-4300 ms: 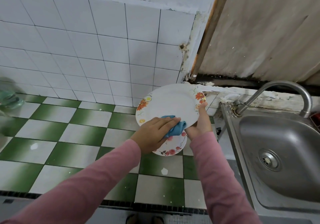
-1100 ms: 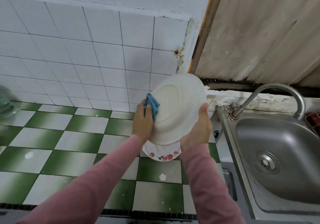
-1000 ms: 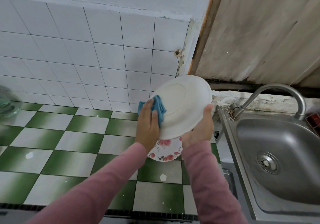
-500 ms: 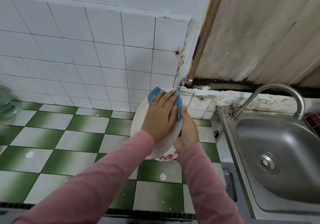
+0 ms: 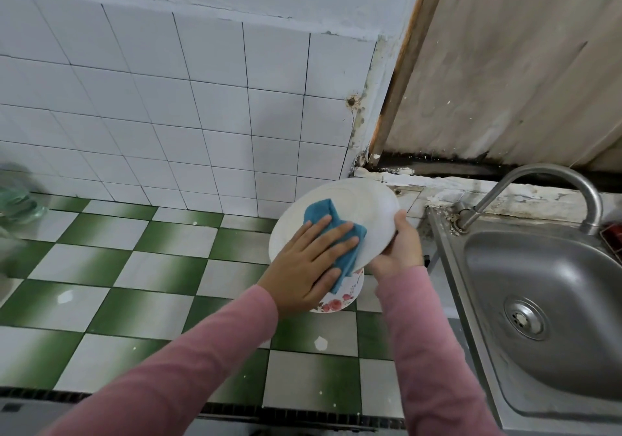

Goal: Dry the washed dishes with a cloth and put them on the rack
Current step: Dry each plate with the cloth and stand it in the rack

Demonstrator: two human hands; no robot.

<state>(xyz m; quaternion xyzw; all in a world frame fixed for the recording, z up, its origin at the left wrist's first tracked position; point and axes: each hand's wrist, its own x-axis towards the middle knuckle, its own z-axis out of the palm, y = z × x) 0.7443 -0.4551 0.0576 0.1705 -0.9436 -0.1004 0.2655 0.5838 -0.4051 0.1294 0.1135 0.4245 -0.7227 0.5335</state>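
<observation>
I hold a white plate [image 5: 367, 211] above the counter with its plain underside turned up toward me. My right hand [image 5: 399, 250] grips the plate's right rim, thumb on top. My left hand [image 5: 311, 262] lies flat with straight fingers on a blue cloth [image 5: 336, 238] and presses it against the plate's underside. Beneath the held plate a second plate [image 5: 340, 301] with red flowers on its rim lies on the counter, mostly hidden. No rack is in view.
The counter [image 5: 161, 267] is tiled in green and white checks, with a white tiled wall behind. A steel sink [image 5: 545, 301] with a curved tap [image 5: 525, 183] sits at the right. A blurred greenish glass object [image 5: 16, 200] stands at the far left.
The plate was turned from face up to underside up. My left hand with the cloth moved from the plate's left edge onto its underside, and slid down to the left over the last half second.
</observation>
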